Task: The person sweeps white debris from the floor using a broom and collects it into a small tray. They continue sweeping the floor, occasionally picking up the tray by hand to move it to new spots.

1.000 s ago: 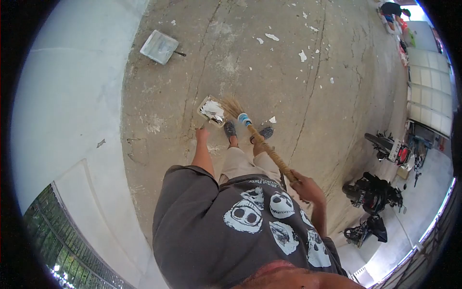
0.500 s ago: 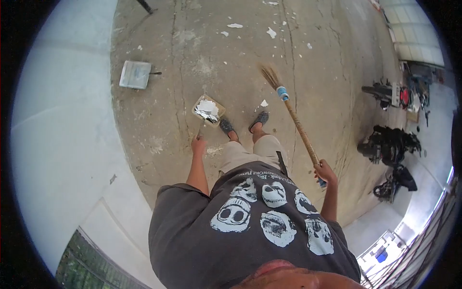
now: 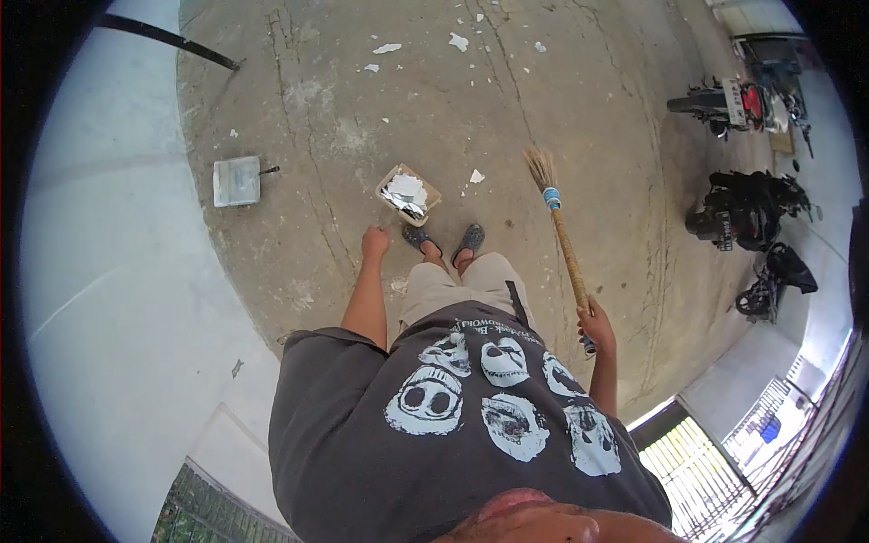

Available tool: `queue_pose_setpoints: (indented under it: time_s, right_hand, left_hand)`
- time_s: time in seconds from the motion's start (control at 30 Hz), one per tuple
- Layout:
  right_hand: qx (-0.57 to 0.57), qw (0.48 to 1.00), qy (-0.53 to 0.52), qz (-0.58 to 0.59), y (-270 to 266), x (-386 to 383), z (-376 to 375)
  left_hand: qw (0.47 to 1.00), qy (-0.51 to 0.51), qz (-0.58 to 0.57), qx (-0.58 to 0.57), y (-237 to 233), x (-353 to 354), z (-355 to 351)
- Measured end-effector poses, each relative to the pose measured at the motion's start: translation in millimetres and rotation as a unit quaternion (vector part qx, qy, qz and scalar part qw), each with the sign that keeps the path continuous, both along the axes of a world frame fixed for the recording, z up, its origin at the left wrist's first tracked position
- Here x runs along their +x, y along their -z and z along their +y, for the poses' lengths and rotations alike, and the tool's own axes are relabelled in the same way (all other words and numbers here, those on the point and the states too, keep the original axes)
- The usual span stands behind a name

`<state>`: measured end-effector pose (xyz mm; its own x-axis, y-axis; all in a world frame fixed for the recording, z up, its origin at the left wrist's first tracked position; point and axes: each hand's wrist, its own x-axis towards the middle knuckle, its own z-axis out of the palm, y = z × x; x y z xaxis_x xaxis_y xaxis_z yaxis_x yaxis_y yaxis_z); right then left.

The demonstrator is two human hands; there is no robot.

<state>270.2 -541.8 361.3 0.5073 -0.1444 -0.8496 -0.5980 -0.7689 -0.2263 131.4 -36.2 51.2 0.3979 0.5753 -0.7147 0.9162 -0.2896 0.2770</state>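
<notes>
My right hand (image 3: 595, 328) is wrapped round the upper handle of a straw broom (image 3: 568, 249). The broom slants forward, and its bristles fan out over the concrete floor. A tan dustpan (image 3: 433, 197) lies in front of my feet, loaded with white flakes (image 3: 405, 190) and a shiny silver patch. Beside its near left corner, my left hand (image 3: 376, 242) is closed; the fingers cover the grip. One loose white flake (image 3: 477, 176) rests on the floor between the dustpan and the broom.
More white flakes (image 3: 459, 42) lie scattered farther ahead on the cracked floor (image 3: 434, 100). A square whitish container (image 3: 237, 181) with a dark handle sticking out stands near the left wall (image 3: 109, 235). Parked motorcycles (image 3: 747, 213) line the right side. A dark pole (image 3: 172, 38) reaches in at upper left.
The dustpan has shifted rightward in front of my feet. The broom has swung outward to the right, away from the loose flake. My view has turned and my feet have stepped forward.
</notes>
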Motion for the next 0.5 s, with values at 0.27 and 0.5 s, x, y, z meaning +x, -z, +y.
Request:
queue_pose_setpoints:
  time_s: [0.27,0.5]
  right_hand:
    - [0.002,0.998,-0.030,-0.062,6.4,34.2,-62.6]
    - [0.000,0.997,-0.075,0.003,32.8,40.8,-38.7]
  left_hand:
    - [0.999,-0.016,-0.035,0.018,-33.3,29.0,-107.2]
    - [0.998,-0.046,-0.029,0.007,-41.0,28.4,-169.1]
